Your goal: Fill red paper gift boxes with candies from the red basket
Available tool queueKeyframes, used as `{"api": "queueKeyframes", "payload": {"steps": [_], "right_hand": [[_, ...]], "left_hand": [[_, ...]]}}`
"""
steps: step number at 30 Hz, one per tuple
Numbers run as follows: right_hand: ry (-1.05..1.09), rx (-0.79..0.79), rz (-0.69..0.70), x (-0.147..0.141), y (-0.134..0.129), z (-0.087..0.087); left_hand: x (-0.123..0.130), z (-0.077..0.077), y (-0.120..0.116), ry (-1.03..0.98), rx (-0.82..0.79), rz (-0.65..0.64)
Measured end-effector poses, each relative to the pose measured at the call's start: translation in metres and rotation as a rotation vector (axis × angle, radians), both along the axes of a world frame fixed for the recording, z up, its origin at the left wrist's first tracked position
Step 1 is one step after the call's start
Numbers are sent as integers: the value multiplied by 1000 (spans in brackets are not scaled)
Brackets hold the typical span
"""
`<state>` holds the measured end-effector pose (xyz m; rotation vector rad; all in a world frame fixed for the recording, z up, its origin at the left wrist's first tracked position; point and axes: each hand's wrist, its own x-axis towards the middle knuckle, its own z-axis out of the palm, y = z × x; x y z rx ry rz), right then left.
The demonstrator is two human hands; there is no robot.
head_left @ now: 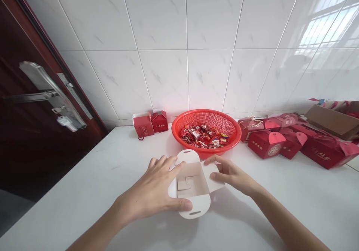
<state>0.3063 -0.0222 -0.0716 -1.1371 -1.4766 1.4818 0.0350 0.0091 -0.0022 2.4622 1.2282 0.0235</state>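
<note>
A small paper gift box point(193, 185) stands unfolded at the top on the white table, its white inside showing and its flaps spread outward. My left hand point(157, 189) spans its left side, thumb on the near slotted flap and fingertips at the far flap. With my right hand point(231, 174) I hold the right flap between thumb and fingers. Inside the box, folded tabs lie at the bottom and no candy shows. Just behind it, a red plastic basket point(206, 112) holds several wrapped candies point(203, 135).
Two small red boxes point(143, 125) stand by the tiled wall, left of the basket. Several red gift boxes point(266, 143) crowd the right side, with a brown open carton point(331, 122) behind them. At far left is a dark red door point(25, 131) with keys in its lock.
</note>
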Motion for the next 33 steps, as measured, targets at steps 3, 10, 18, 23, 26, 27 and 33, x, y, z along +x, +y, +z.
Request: {"api": "queueKeyframes", "payload": {"steps": [3,10,18,23,26,27,33], "right_hand": [[5,1,6,-1,0,-1],[-30,138,-40,2,3,-1],[51,256,-170,2,1,4],[82,377,-371,20,17,22],[9,436,-428,35,39,41],[-39,437,-423,39,49,46],[-539,315,-336,50,125,54]], "left_hand": [[6,8,-5,37,-41,22],[17,10,2,45,-35,-1],[12,-4,1,-127,91,-56],[11,-5,2,-208,106,-21],[12,-3,8,-366,174,4],[13,-3,11,-451,189,15],[11,-14,55,-881,143,191]]}}
